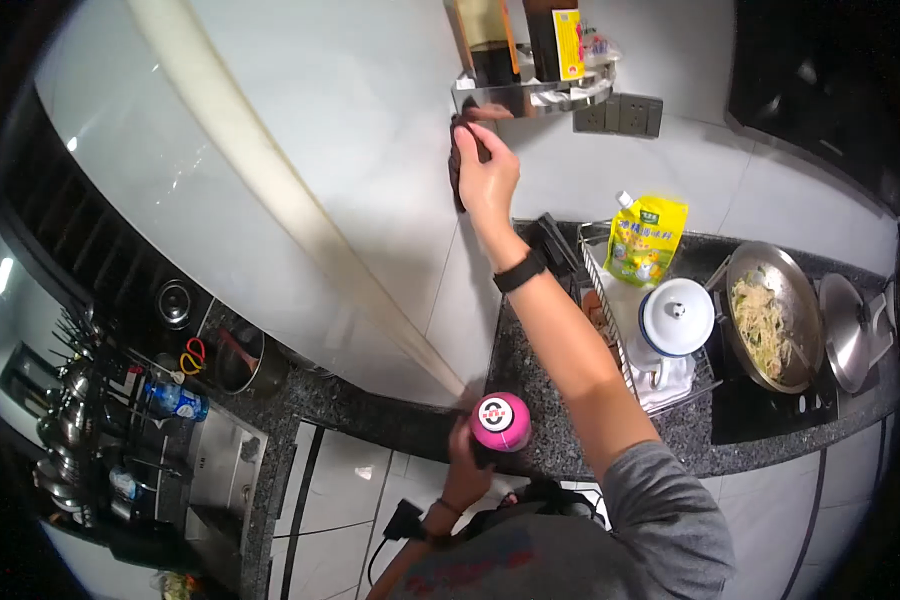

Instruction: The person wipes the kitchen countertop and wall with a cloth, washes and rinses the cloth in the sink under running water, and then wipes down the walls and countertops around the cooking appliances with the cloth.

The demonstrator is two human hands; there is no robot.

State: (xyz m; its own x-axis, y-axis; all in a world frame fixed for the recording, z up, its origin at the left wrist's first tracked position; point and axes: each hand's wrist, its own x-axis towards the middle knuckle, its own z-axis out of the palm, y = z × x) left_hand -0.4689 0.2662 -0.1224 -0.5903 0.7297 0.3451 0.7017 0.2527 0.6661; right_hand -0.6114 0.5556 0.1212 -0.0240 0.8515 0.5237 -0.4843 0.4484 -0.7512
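My right hand (pixel 488 180) is raised to the white tiled wall, just below a metal corner shelf (pixel 500 99). Its fingers are pinched on a dark piece of cloth (pixel 457 172), which hangs down along the wall corner. A black band (pixel 519 271) circles that wrist. Lower down, my left hand (pixel 463 455) is curled against the side of a round pink container (pixel 501 422) with a white label on top, at the counter's edge. Part of the left fingers is hidden behind the container.
Dark bottles (pixel 550 40) stand on the shelf. On the granite counter (pixel 550 430) are a wire rack (pixel 625 365), a yellow pouch (pixel 647 240), a white lidded pot (pixel 676 318) and a wok (pixel 815 310) of food on the stove. Red-handled scissors (pixel 192 356) lie left.
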